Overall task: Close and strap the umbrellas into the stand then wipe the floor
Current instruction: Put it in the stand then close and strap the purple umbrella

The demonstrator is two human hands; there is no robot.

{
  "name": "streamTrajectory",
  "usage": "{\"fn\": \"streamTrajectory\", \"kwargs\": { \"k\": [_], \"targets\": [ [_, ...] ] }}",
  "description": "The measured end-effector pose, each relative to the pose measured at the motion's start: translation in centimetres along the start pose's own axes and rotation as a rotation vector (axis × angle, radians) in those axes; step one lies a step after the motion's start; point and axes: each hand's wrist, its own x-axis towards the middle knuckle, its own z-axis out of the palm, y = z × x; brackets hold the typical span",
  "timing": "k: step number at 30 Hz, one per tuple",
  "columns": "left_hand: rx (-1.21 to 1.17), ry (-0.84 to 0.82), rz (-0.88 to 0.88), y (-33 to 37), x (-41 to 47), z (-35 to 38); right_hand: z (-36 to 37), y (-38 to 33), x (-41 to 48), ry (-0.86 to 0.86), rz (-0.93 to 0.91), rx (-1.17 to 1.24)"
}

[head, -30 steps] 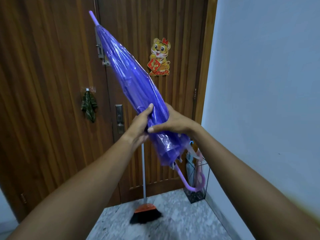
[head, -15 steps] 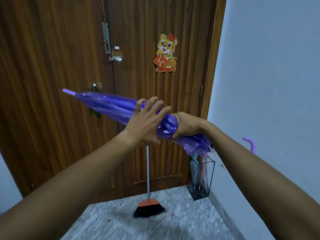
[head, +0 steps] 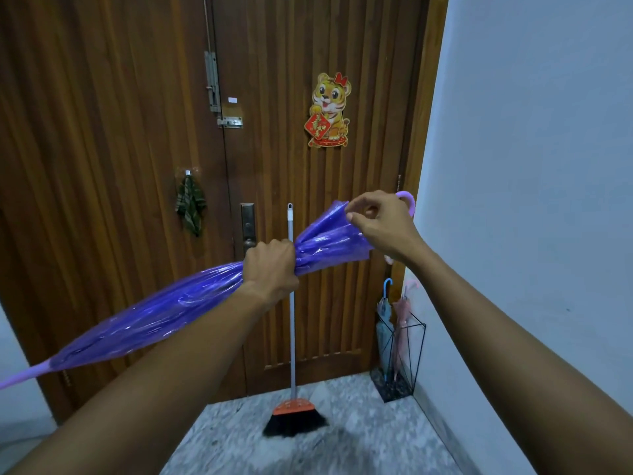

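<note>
Your left hand [head: 270, 269] is wrapped tight round the gathered middle of the purple umbrella [head: 154, 313], and your right hand [head: 383, 224] pinches the loose canopy edge near the hooked handle [head: 408, 201], so the two hands sit apart along it. You hold the umbrella in the air before the wooden door [head: 102, 132], slanting from its tip [head: 20, 378] low at the left up to the handle at the right. Directly behind it a broom [head: 292, 320] leans on the door, bristles on the marble floor [head: 359, 447]. The black wire umbrella stand [head: 419, 337] sits in the corner by the right wall [head: 531, 166] and holds a blue-handled umbrella [head: 383, 320] and a pink umbrella [head: 401, 313]. Bare floor lies between broom and stand. A green cloth [head: 190, 207] hangs on a door hook. The tiger sticker [head: 330, 101] carries a red diamond with gold characters too small to read.
</note>
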Motion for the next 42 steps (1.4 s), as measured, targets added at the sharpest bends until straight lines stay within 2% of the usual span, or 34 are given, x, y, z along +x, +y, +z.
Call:
{"fn": "streamTrajectory", "kwargs": {
  "k": [4, 10, 15, 19, 24, 28, 37, 42],
  "targets": [
    [0.002, 0.017, -0.028, 0.4, 0.2, 0.2, 0.9, 0.6, -0.7, -0.128, 0.036, -0.028],
    [-0.021, 0.01, -0.062, 0.1, 0.4, 0.5, 1.5, 0.8, -1.0, -0.008, 0.049, 0.061],
    [0.008, 0.024, -0.105, -0.3, 0.3, 0.8, 2.0, 1.4, -0.9, -0.092, 0.1, 0.114],
    [0.02, 0.041, -0.101, -0.6, 0.4, 1.1, 2.8, 1.5, -1.1, -0.107, 0.072, 0.059],
    [0.077, 0.081, -0.053, -0.6, 0.2, 1.0, 3.6, 0.9, -0.9, 0.012, 0.031, -0.136],
    [0.069, 0.095, -0.037, -0.2, 0.3, 0.8, 3.8, 0.9, -0.6, -0.087, 0.009, -0.325],
    [0.05, 0.044, -0.1, -0.7, 0.4, 1.0, 4.7, 0.4, -1.1, -0.073, -0.044, -0.245],
    [0.079, 0.033, -0.115, -0.5, 0.6, 1.1, 5.3, 0.1, -1.5, -0.002, -0.081, -0.343]
  ]
}}
